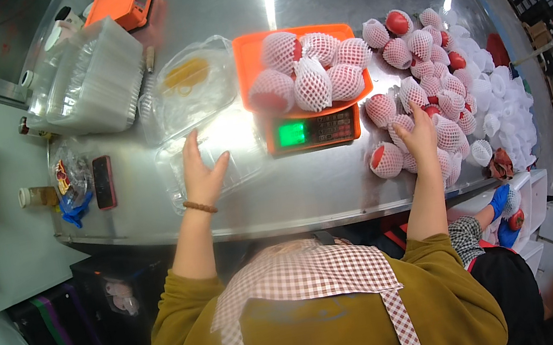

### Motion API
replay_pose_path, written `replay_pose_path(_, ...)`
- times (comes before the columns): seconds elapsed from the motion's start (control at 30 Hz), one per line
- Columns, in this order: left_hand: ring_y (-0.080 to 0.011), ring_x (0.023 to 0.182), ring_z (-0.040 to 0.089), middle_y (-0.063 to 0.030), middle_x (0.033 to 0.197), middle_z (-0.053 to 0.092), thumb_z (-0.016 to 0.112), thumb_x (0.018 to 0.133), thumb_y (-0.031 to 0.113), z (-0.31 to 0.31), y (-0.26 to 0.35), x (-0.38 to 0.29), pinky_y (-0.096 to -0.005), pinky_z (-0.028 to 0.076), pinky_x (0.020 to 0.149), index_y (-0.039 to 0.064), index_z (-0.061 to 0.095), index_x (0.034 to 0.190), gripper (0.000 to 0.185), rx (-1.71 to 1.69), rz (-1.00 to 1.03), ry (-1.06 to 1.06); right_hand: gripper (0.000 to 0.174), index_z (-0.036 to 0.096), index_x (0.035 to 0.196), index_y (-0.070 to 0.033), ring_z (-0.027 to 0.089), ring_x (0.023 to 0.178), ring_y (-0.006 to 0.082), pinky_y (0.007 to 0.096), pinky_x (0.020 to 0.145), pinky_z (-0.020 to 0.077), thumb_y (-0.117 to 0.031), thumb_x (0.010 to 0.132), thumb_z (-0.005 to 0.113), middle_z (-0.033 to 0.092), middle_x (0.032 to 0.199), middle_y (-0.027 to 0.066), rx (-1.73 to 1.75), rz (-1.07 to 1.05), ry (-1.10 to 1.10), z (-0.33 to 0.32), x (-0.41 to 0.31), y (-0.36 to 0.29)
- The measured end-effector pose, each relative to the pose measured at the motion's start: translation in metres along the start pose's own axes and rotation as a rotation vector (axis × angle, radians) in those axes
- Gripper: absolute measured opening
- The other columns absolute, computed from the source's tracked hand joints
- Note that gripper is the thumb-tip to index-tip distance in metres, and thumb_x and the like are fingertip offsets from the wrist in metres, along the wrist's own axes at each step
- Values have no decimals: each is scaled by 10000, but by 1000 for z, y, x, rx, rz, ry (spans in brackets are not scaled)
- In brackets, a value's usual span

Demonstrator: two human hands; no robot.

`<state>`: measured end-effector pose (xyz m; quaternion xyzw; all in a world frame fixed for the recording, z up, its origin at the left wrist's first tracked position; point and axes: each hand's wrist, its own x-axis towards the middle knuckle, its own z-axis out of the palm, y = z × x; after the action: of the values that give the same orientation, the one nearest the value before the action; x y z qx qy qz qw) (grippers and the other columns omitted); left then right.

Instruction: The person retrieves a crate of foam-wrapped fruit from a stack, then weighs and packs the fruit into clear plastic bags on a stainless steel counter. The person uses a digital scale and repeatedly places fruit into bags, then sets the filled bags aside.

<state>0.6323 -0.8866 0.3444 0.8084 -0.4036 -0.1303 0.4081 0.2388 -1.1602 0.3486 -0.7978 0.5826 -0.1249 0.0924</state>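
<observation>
My left hand (203,172), a beaded bracelet on its wrist, is spread at the edge of a clear plastic tray (239,165) and holds nothing. Beyond it lies another clear plastic container (197,90). My right hand (417,135) rests against red fruits in white foam nets (448,133) at the right; whether it grips one is hidden. Between the hands stands an orange digital scale (313,129) with a green lit display. Several net-wrapped fruits (312,84) lie in the orange tray (247,46) on top of it.
Stacked clear containers (92,88), a second orange scale (122,3), a jar (36,196) and a phone (103,182) are at the left. Empty foam nets (503,101) pile up at the far right. A co-worker's blue-gloved hand (501,202) is near a netted fruit below the table's right edge.
</observation>
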Motion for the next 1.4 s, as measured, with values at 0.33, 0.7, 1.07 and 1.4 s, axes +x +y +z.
replay_pose_path(0.33,-366,1276,475,-187,1409,460,815,737,265,68,86,80,-432,432,1052,84,448,1402,781,115,416,-141,572,626,1228,-136,545,1203,302,508,1053,358,-297,708,800,606,1270,121,234,-743,202,7,27,-169)
replay_pose_path(0.7,-356,1189,527,-174,1330,501,837,696,255,88,90,76,-442,471,985,100,518,1313,712,163,371,-49,561,614,1229,-129,560,1203,253,583,1073,307,-350,738,771,623,1262,78,135,-621,205,28,29,-177)
replay_pose_path(1.07,-406,1323,422,-254,1432,435,795,773,345,3,-32,3,-476,346,1113,-6,380,1440,861,157,88,-227,367,634,1187,12,628,1069,344,406,951,470,-173,875,688,668,1109,196,471,-5,231,19,-49,-12)
replay_pose_path(1.4,-292,1218,545,-60,1350,582,683,847,206,13,-59,-67,-435,395,1060,157,619,1236,397,575,91,-552,338,643,1143,14,626,1035,359,425,923,475,-147,847,683,661,1105,200,338,-127,157,40,-80,-9)
